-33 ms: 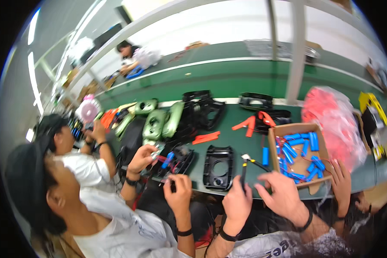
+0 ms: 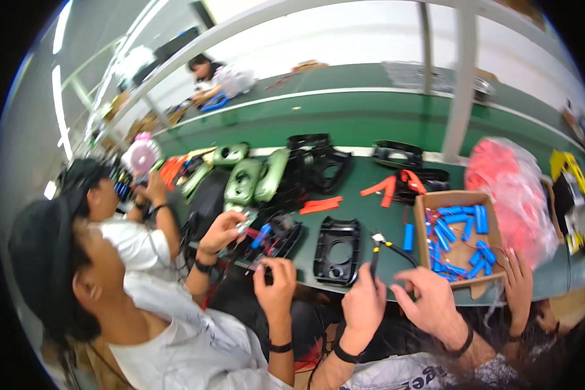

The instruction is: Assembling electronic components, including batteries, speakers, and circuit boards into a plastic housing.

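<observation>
Near the table's front edge, my left hand (image 2: 364,303) is closed around one handle of the diagonal cutters (image 2: 376,242), which have yellow-marked handles and point away from me. The second black handle slants toward my right hand (image 2: 430,298). That hand's thumb and fingers are apart, with nothing visible between them. Just left of the cutters lies a black plastic housing (image 2: 338,250) with a round opening. A blue cylindrical battery cell (image 2: 408,237) is on the table behind my right hand. To its right, a cardboard box (image 2: 458,283) holds several wired blue cells.
At left, a co-worker's hands (image 2: 222,233) hold a small circuit board near an opened housing with wires (image 2: 281,235). Another person's hand (image 2: 518,283) rests by the box. Green shells (image 2: 242,182), black shells (image 2: 322,166), orange strips (image 2: 321,205) and a pink-filled bag (image 2: 510,195) stand around.
The whole scene has shifted slightly to the right in the picture. My left hand still grips the cutters, and my right hand stays apart beside them.
</observation>
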`<state>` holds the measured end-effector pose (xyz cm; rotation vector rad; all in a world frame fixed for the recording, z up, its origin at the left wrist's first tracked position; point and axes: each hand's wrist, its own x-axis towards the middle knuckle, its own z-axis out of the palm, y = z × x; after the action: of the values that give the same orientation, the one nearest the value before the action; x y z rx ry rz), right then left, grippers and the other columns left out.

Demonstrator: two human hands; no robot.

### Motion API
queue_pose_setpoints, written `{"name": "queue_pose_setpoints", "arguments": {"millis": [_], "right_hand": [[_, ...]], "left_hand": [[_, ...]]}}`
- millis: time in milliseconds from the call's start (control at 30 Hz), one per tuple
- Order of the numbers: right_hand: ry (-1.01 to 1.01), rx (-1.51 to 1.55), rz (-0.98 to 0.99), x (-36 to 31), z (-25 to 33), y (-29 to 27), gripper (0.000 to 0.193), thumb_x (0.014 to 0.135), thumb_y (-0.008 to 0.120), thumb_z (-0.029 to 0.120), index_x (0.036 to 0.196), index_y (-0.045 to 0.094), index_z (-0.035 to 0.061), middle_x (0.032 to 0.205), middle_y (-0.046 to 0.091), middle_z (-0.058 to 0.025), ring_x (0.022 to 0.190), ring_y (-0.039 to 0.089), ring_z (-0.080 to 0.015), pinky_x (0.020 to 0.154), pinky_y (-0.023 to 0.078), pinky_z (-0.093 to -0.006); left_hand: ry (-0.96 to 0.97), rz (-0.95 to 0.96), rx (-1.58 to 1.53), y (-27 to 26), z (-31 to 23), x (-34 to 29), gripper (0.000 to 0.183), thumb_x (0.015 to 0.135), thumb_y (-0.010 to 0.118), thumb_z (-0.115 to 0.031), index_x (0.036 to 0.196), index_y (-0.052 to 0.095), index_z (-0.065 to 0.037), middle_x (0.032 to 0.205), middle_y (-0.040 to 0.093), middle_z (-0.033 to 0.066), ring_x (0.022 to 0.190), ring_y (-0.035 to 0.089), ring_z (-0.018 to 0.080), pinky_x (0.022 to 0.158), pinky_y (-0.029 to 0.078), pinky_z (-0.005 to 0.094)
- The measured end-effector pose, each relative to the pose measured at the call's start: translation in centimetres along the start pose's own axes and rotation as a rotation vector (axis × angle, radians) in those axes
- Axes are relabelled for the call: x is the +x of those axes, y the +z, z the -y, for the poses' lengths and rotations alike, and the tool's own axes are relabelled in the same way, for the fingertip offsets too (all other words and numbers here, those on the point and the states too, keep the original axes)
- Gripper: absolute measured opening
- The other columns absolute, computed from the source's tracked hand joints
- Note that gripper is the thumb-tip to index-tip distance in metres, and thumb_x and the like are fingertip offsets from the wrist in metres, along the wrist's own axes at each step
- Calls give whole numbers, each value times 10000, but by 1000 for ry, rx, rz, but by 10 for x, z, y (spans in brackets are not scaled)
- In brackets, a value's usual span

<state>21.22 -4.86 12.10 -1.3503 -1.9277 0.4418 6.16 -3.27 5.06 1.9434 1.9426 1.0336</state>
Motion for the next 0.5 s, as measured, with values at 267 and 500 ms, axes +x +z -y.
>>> {"name": "queue_pose_setpoints", "arguments": {"millis": [267,500], "right_hand": [[2,253,-166,-33,23,-2,73,840,765,-27,902,738,2,722,641,-67,567,560,-120,524,415,-274],[14,521,-122,-43,15,8,50,911,698,-3,897,698,-50,830,645,-104,677,611,-138,602,487,-268]], "left_hand": [[-19,-18,-386,-19,-2,-3,455,925,709,-39,1366,599,-41,635,644,179,542,671,328,530,524,430],[11,-202,-671,-41,3,-5,372,976,704,6,1346,676,-21,631,632,-18,568,611,15,523,479,209]]}}
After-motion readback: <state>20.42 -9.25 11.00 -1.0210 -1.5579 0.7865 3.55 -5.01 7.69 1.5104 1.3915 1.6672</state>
